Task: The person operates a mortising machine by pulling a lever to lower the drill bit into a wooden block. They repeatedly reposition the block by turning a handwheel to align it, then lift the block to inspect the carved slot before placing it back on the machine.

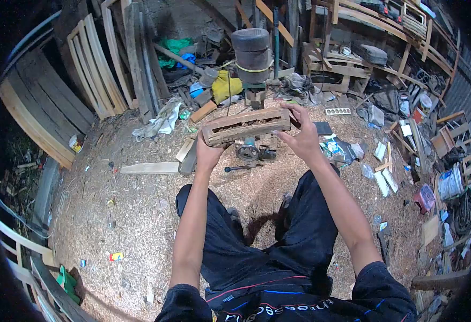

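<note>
My left hand grips the left end of a wooden block, and my right hand grips its right end. The block is raised in front of me, tilted slightly with its right end higher. A long rectangular recess runs along its face, with what look like wood chips inside. Below and behind the block stands a machine with a round handwheel and a black lever. The machine's dark cylindrical motor rises beyond the block, which hides the part between.
Wood shavings cover the floor. Planks lie left of the machine, and pale wooden frames lean on the back left wall. A yellow cloth or bag sits near the motor. Scraps, buckets and timber crowd the right side.
</note>
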Available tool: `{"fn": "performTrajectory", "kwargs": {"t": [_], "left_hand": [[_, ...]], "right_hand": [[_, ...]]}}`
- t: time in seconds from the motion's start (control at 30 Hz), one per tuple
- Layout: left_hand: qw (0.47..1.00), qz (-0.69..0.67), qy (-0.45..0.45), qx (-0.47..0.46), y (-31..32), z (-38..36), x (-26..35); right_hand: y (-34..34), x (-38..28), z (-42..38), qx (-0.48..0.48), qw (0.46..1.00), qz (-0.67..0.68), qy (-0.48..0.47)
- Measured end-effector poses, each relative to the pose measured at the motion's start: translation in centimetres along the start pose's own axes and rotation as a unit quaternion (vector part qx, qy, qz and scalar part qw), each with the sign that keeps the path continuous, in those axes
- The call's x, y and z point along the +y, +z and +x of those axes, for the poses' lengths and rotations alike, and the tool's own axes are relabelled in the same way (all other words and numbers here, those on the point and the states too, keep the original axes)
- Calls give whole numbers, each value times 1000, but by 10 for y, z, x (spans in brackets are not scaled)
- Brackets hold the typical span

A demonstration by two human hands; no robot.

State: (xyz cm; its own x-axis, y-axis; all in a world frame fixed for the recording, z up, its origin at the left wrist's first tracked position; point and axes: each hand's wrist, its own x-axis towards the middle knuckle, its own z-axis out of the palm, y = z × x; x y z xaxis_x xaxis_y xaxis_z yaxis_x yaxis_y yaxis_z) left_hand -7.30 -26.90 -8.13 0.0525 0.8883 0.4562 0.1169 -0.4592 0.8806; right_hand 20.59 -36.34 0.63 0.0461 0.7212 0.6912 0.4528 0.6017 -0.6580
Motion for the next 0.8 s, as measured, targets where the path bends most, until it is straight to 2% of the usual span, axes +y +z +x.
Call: {"fn": "performTrajectory", "kwargs": {"t": [0.1, 0.2, 0.3, 0.33, 0.37, 0.43, 0.47, 0.57, 0.6, 0.67, 0.7, 0.8], "left_hand": [[999, 35, 6, -12, -8, 2, 28], [996, 64, 38, 54, -11, -4, 41], [995, 79, 20, 65, -23, -6, 37], [982, 175, 20, 64, -27, -8, 45], [986, 151, -38, 63, -27, -9, 63], [980, 101, -158, 69, -23, -9, 98], [983, -5, -172, 61, -24, -8, 81], [930, -9, -367, -15, -38, 5, 67], [948, 2, -317, 30, -33, -2, 53], [924, 43, -372, -80, -37, 26, 44], [894, 65, -422, -138, -41, 10, 33], [860, 249, -386, -220, -47, 38, -3]], "right_hand": [[6, 9, 5, -2, 1000, 17, -24], [12, 4, 9, -16, 998, 65, -12], [29, 22, 14, -10, 996, 88, 10], [43, 47, 14, 30, 993, 111, 36], [47, 56, 15, 15, 980, 139, 143], [56, 69, 10, -22, 918, 185, 349], [65, 72, 2, 2, 945, 154, 290], [57, 57, -5, -77, 911, 105, 392], [58, 61, -3, -116, 891, 118, 422], [56, 75, 16, -179, 852, 139, 472], [57, 77, -8, -217, 813, 152, 518], [59, 80, 11, -266, 832, -3, 487]]}}
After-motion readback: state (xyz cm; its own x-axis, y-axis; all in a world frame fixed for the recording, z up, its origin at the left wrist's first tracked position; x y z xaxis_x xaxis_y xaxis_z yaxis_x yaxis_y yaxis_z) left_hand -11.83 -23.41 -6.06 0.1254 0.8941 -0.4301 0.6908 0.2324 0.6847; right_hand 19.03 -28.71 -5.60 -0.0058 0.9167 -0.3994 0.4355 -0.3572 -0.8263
